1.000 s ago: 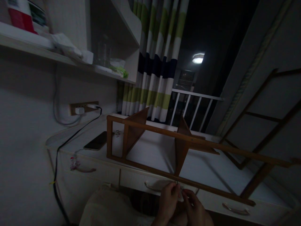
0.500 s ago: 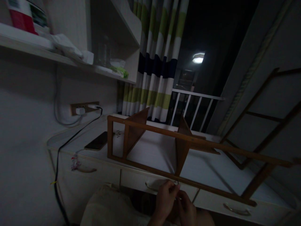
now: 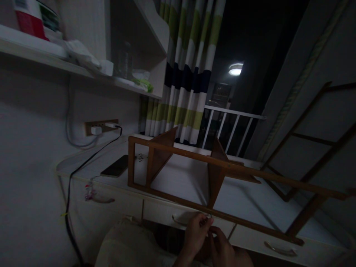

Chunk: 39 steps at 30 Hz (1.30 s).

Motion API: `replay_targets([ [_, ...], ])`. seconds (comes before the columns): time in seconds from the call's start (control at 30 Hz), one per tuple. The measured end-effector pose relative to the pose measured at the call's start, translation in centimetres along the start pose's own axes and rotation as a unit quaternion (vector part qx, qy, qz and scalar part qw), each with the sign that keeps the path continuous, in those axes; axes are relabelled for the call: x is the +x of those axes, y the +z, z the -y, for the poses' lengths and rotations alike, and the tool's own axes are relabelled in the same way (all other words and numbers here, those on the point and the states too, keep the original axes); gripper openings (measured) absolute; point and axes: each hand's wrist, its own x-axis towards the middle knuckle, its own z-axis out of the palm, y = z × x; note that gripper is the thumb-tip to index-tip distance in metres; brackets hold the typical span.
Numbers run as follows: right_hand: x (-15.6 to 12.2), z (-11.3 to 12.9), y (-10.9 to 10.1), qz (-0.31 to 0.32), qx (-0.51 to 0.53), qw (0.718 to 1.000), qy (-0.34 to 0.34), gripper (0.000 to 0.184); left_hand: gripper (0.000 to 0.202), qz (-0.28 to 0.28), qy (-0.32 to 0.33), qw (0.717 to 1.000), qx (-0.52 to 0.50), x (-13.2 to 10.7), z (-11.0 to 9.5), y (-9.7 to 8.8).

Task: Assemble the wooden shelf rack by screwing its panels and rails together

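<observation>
So the left hand [image 3: 194, 235] has its thumb and fingers pinched together, no real gap, with a small dark piece [image 3: 210, 216] poking up past the tips; it's too tiny and dim to say what it is. The right hand [image 3: 224, 249] is right beside it, fingers curled in toward the left's fingertips, and honestly you can't tell whether it's got hold of anything. Just past the fingertips is the lower rail of the wooden frame [image 3: 216, 185], which lies on its side along the white bench [image 3: 189, 178]; whether the dark piece touches that rail isn't clear. The frame stretches off both left and right of the hands, with boards [image 3: 161, 154] set across between its rails. A drawer handle [image 3: 180, 221] sits on the bench front, just left of the left hand. Farther out, by the frame's left end, there's a phone [image 3: 116, 167] lying flat and a few little loose pieces [image 3: 140, 158]. Beyond those, a black cable [image 3: 68, 211] runs down from the wall socket [image 3: 88, 128]. A striped curtain [image 3: 186, 78] hangs behind the bench, and off to the right a second wooden frame [image 3: 313, 139] stands tilted near the wall.
</observation>
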Motion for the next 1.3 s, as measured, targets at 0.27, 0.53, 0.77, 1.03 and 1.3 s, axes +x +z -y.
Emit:
replay_targets([
  [0.27, 0.4, -0.6, 0.1, -0.035, -0.100, 0.978, -0.179, 0.030, 0.030, 0.011, -0.021, 1.000, 0.002, 0.4, 0.1, -0.4],
  [0.53, 0.6, -1.6, 0.1, -0.046, -0.208, 0.932, -0.294, 0.032, 0.033, 0.025, -0.030, 0.998, 0.038, 1.2, 0.1, -1.1],
  [0.77, 1.2, -1.8, 0.7, -0.052, -0.270, 0.912, -0.305, 0.031, 0.033, 0.027, -0.038, 0.997, 0.067, 1.2, -0.5, -1.5],
  [1.03, 1.3, -2.2, 1.2, -0.061, -0.281, 0.908, -0.306, 0.029, 0.036, 0.034, -0.026, 0.998, 0.053, 1.3, -0.5, -1.5],
  [1.3, 1.7, -0.3, 1.1, -0.059, -0.272, 0.915, -0.293, 0.034, 0.037, 0.005, 0.014, 1.000, -0.017, 0.6, -0.1, -2.1],
])
